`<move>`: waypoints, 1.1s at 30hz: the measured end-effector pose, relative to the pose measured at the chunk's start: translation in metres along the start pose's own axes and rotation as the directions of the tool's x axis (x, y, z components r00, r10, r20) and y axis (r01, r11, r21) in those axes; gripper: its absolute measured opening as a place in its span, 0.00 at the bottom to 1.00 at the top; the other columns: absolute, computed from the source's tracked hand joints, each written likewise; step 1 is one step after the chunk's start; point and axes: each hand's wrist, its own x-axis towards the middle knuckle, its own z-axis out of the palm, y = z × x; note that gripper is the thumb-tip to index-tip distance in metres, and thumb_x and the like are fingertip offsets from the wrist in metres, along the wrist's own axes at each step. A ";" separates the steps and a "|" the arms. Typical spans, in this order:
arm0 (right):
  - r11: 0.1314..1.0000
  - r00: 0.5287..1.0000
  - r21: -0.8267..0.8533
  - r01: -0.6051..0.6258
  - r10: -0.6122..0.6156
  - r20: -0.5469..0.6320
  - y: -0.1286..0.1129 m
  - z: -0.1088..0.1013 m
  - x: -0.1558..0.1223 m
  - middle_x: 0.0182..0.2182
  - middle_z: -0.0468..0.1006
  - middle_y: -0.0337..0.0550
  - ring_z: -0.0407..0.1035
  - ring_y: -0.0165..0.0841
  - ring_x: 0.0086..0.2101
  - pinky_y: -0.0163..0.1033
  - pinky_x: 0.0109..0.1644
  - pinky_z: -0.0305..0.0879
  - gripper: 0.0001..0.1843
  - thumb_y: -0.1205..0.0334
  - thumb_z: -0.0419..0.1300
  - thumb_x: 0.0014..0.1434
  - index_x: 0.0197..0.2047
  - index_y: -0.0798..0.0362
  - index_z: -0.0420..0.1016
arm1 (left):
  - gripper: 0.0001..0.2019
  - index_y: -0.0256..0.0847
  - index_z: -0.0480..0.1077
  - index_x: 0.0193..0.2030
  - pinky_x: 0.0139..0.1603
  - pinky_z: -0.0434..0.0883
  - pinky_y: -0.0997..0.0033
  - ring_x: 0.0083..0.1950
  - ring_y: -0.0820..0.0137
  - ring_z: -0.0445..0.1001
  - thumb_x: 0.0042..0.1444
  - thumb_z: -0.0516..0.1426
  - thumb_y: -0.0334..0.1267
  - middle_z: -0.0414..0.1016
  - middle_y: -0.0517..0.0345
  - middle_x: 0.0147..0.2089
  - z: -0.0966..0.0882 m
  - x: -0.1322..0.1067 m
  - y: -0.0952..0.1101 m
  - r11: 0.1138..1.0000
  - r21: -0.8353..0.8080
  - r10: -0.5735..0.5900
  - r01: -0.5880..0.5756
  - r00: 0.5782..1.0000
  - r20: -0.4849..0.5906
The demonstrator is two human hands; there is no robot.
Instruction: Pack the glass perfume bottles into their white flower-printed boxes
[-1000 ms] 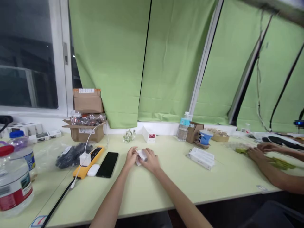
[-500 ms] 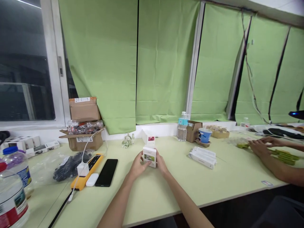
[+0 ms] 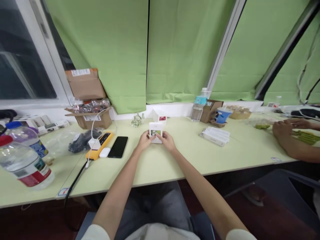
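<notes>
A small white box (image 3: pixel 155 131) with a green picture on its front stands upright on the pale green table (image 3: pixel 175 156). My left hand (image 3: pixel 144 141) grips its left side and my right hand (image 3: pixel 167 140) grips its right side, fingers curled on it. Just behind it stands a second small white box (image 3: pixel 160 116) with a red picture, and beside that some little glass bottles (image 3: pixel 137 120).
At the left lie a black phone (image 3: pixel 118 146), a yellow power strip (image 3: pixel 98 150) with a white charger, a black bag, cardboard boxes (image 3: pixel 87 100) and large water bottles (image 3: pixel 23 160). A water bottle (image 3: pixel 198 108), blue cup (image 3: pixel 221 116) and white packs (image 3: pixel 215 135) sit right. Another person's hands (image 3: pixel 285 128) work at far right.
I lifted the white box from flat under my hands to upright between them. The camera tipped downward, so my lap and the table's front edge now show.
</notes>
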 end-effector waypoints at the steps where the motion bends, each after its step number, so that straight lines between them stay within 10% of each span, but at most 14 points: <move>1: 1.000 1.000 0.004 -0.010 0.010 -0.001 0.006 -0.001 0.003 0.47 0.81 0.51 0.74 0.43 0.46 0.48 0.52 0.70 0.30 0.39 0.68 0.49 0.46 0.54 0.75 | 0.20 0.39 0.71 0.57 0.50 0.71 0.68 0.44 0.69 0.74 0.55 0.60 0.33 0.76 0.52 0.52 -0.001 0.003 -0.006 1.000 0.017 -0.019 0.019 1.000 -0.024; 10: 0.998 0.999 0.052 -0.043 0.043 -0.016 0.040 -0.007 0.037 0.46 0.80 0.51 0.76 0.44 0.45 0.52 0.51 0.73 0.27 0.53 0.72 0.43 0.45 0.51 0.70 | 0.31 0.34 0.58 0.67 0.65 0.62 0.58 0.62 0.55 0.67 0.55 0.56 0.27 0.64 0.38 0.61 -0.016 0.030 -0.040 0.928 0.195 -0.212 0.319 0.878 -0.429; 20: 0.996 0.998 0.082 -0.035 0.031 0.049 0.054 -0.005 0.054 0.46 0.81 0.48 0.76 0.44 0.46 0.55 0.54 0.71 0.25 0.58 0.72 0.44 0.45 0.51 0.71 | 0.40 0.34 0.50 0.68 0.66 0.56 0.46 0.68 0.43 0.56 0.53 0.64 0.42 0.59 0.30 0.65 -0.019 0.084 -0.060 0.874 0.245 -0.214 0.420 0.785 -0.582; 27: 0.994 0.985 0.110 -0.026 0.007 0.171 0.054 -0.007 0.062 0.49 0.80 0.49 0.76 0.43 0.48 0.52 0.56 0.71 0.27 0.56 0.72 0.45 0.48 0.51 0.73 | 0.47 0.38 0.52 0.67 0.65 0.52 0.43 0.70 0.42 0.52 0.42 0.71 0.39 0.53 0.34 0.71 -0.032 0.125 -0.090 0.915 0.218 -0.172 0.339 0.817 -0.550; 33: 0.990 0.969 0.138 -0.022 -0.012 0.245 0.052 -0.012 0.063 0.50 0.80 0.48 0.75 0.45 0.49 0.55 0.58 0.69 0.28 0.56 0.72 0.46 0.50 0.50 0.73 | 0.35 0.41 0.66 0.57 0.60 0.60 0.50 0.60 0.49 0.67 0.40 0.68 0.29 0.66 0.42 0.61 -0.038 0.129 -0.100 0.933 0.215 -0.142 0.287 0.847 -0.513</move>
